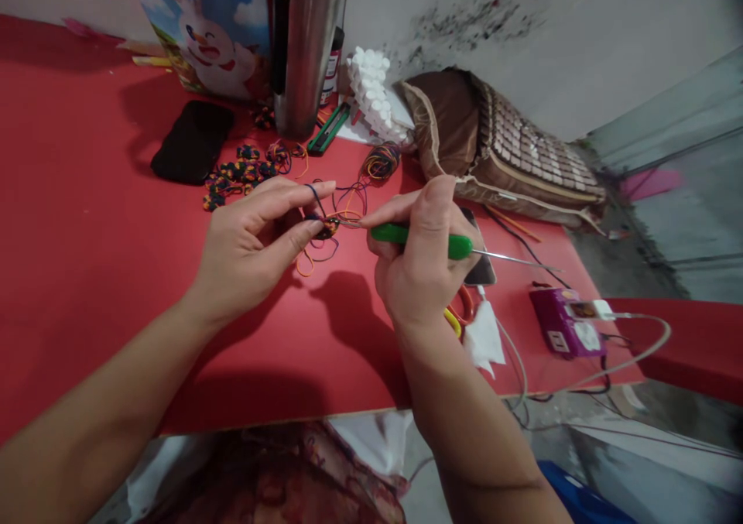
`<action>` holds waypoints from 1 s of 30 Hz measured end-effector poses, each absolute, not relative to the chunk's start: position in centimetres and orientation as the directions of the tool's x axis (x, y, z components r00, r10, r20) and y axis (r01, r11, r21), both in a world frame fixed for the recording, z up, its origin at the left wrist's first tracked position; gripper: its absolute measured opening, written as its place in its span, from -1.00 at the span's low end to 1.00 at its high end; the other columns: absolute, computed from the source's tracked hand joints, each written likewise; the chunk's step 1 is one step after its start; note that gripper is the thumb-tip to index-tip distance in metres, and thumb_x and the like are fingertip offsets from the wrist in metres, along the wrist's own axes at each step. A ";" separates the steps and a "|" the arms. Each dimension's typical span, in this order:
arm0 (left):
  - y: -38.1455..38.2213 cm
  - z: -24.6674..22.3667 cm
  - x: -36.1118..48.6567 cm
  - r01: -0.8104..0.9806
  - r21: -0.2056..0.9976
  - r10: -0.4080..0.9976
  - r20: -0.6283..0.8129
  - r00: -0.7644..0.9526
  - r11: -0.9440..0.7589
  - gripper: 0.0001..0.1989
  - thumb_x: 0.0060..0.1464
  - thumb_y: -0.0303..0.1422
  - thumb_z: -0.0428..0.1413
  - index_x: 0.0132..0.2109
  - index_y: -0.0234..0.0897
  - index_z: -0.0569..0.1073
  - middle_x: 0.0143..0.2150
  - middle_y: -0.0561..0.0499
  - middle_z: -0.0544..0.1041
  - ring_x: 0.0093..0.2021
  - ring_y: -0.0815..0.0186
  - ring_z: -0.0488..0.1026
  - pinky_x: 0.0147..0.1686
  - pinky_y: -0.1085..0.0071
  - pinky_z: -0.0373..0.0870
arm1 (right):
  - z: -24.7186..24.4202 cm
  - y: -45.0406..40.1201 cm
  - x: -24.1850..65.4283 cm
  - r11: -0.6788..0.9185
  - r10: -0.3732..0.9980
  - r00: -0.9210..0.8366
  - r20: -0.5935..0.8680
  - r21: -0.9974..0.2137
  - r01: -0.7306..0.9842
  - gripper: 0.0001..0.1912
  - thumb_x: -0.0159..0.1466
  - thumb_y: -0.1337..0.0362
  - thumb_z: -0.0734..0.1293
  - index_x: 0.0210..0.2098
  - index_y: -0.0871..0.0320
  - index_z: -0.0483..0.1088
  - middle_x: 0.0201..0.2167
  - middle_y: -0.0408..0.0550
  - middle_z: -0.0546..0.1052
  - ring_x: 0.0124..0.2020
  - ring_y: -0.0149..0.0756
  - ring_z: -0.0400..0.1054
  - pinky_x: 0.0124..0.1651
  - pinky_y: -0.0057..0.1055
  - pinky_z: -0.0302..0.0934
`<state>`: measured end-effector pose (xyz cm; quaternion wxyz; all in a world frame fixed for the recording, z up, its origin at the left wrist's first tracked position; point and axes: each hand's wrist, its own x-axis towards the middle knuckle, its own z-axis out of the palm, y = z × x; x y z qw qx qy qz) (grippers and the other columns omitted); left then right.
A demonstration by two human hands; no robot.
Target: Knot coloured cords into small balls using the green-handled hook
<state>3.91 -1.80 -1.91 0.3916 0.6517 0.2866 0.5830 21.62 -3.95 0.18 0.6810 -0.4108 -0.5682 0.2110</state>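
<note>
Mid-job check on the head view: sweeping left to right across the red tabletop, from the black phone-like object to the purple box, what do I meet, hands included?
Black phone-like object → left hand → small knotted thread piece → right hand → white tissue → purple box.

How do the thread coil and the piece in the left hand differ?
The thread coil lies on the table; the piece is pinched in the left hand. The coil shows separate strands; the piece looks compactly knotted. The tool in the right hand points at the piece, not the coil. Both show dark and orange thread.
</note>
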 end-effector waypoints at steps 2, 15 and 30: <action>-1.9 -1.9 3.9 -0.105 0.860 0.849 0.510 0.140 -0.499 -0.68 0.24 -0.31 0.50 0.13 -0.01 0.80 -0.14 -0.02 0.67 -0.30 0.32 0.52 -0.32 0.32 0.52 | 0.4 -4.1 21.6 0.553 0.765 0.276 0.582 -0.813 0.182 -0.36 0.63 -0.04 0.24 -0.46 0.02 0.70 -0.62 -0.21 0.34 -0.61 -0.51 0.26 -0.51 -0.40 0.11; -2.0 -1.8 4.0 -0.002 0.786 0.775 0.610 0.166 -0.619 -0.51 0.28 -0.56 0.30 0.23 0.04 0.76 -0.17 -0.03 0.63 -0.27 0.30 0.52 -0.33 0.37 0.52 | 1.0 -4.8 21.1 0.443 0.837 0.285 0.468 -0.884 0.151 -0.35 0.62 -0.04 0.24 -0.50 0.02 0.66 -0.58 -0.18 0.41 -0.57 -0.47 0.24 -0.49 -0.41 0.19; -3.4 -0.6 5.3 -0.402 0.913 0.987 0.123 0.105 -0.071 -0.79 0.07 -0.48 0.51 -0.16 -0.09 0.84 -0.13 0.00 0.81 -0.22 0.27 0.71 -0.22 0.39 0.73 | -0.4 -2.8 20.5 0.207 0.978 0.071 0.195 -0.933 -0.294 -0.26 0.51 -0.41 0.15 -0.44 0.02 0.51 -0.73 -0.32 0.10 -0.71 -0.46 0.05 -0.62 -0.46 0.03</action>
